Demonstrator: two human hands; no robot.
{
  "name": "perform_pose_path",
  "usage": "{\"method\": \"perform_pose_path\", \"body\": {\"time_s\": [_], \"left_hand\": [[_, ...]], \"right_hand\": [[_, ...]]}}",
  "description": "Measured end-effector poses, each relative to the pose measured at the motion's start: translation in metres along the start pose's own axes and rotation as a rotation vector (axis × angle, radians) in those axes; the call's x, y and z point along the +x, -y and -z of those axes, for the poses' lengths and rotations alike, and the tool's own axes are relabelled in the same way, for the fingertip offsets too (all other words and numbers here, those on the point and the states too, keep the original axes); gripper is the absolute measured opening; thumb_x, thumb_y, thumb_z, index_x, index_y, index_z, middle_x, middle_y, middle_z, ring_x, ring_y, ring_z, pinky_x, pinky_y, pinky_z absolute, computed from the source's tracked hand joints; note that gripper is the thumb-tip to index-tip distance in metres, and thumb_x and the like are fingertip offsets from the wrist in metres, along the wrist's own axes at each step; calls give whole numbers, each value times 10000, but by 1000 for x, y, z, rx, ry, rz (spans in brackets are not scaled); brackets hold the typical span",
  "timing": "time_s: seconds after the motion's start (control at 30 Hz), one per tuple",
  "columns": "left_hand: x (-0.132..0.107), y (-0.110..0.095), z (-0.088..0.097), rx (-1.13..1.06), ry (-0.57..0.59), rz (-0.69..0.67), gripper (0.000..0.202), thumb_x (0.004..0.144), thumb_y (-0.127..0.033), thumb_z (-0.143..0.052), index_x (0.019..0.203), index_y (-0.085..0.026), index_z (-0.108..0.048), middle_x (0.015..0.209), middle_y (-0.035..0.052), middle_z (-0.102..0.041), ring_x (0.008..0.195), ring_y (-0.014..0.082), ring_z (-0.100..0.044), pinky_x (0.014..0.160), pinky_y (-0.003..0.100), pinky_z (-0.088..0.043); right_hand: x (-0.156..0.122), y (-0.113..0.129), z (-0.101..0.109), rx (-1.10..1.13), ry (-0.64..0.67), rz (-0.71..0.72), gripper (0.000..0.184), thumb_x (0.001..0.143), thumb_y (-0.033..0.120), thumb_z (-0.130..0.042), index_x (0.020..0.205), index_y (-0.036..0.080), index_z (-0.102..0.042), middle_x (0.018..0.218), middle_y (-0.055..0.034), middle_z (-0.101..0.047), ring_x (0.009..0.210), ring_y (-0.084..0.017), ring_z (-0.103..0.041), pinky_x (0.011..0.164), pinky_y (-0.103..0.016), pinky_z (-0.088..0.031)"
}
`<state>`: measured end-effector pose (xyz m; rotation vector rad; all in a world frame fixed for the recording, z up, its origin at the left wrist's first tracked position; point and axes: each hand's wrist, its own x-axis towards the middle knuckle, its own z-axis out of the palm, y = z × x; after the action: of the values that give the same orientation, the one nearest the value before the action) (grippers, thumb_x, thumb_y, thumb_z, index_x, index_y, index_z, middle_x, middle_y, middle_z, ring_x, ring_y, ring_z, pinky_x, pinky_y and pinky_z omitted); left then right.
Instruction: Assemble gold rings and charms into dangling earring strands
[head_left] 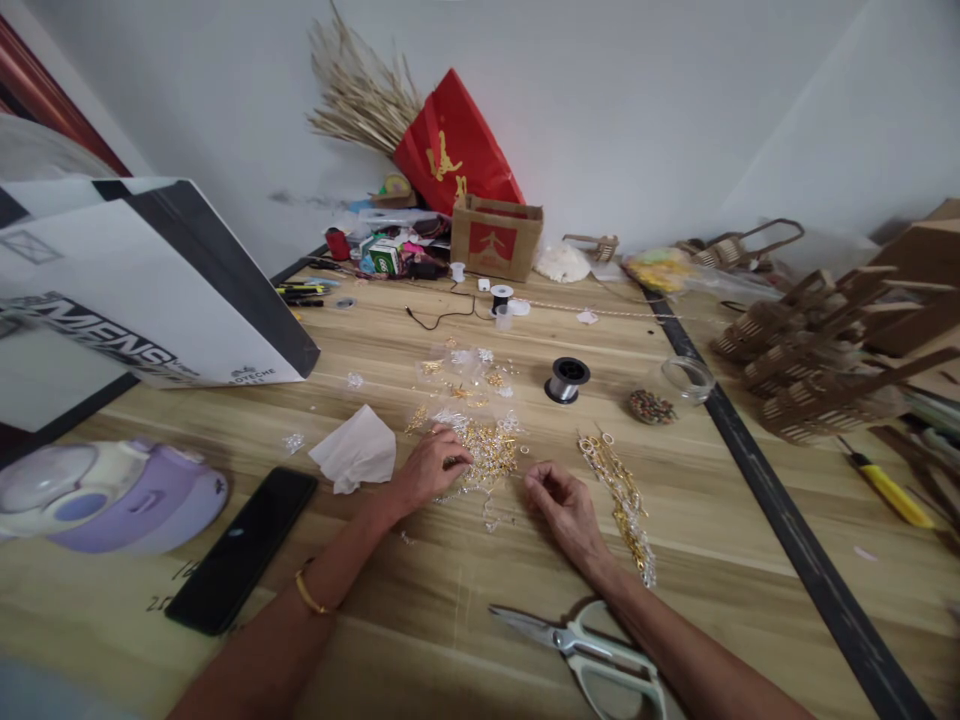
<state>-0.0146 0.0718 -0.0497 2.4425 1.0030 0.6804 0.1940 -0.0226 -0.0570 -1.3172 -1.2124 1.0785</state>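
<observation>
Between left hand (430,466), its grip unclear, and right hand (564,505), grip pinched together, lie gold-and-silver pieces (493,448).

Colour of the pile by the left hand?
The pile is mixed gold and silver; head view.

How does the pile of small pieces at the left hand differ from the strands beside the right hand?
The pile is a spread heap; the strands form a long, narrow bundle. The left hand reaches into the pile; the strands lie beside the right hand. Both mix gold and silver colours and rest on the table.
</observation>
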Motion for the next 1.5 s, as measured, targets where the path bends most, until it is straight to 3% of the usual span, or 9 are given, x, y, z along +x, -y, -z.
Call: {"method": "perform_pose_path", "body": {"time_s": [0.23,0.4,0.67,1.2,1.5], "left_hand": [[-2,-6,-4,70,-57,-19,175,785,-148,-576,907,-182,-698,858,65,-560,905,197,-475,854,346,-406],[-2,-13,-3,79,-11,-33,194,793,-134,-556,898,-194,-708,860,62,-531,902,197,-455,848,351,-401],[0,-7,-10,87,-57,-55,213,801,-154,-562,947,-223,-700,881,57,-530,911,194,-464,884,372,-380],[13,-7,-19,101,-107,-108,126,808,-215,-589,749,-166,-689,783,50,-577,888,194,-461,812,331,-413],[13,-5,-25,86,-136,-117,85,788,-152,-595,724,-164,-650,766,46,-604,888,196,-484,824,339,-432]], "right_hand": [[0,2,0,-16,-4,10,268,782,415,-578,717,158,-539,600,15,-458,550,-115,-409,497,-224,-336],[-1,3,-1,-24,-16,3,276,779,422,-579,720,155,-539,605,17,-455,551,-114,-408,506,-224,-339],[0,1,0,-12,0,-2,282,784,434,-572,725,161,-531,607,21,-437,548,-114,-390,492,-225,-321],[1,0,-1,-1,-2,-18,302,774,456,-580,726,161,-532,616,18,-461,548,-116,-413,501,-228,-340],[1,0,0,-14,-1,7,284,781,437,-574,719,164,-533,606,22,-453,549,-115,-404,502,-228,-332]]}}
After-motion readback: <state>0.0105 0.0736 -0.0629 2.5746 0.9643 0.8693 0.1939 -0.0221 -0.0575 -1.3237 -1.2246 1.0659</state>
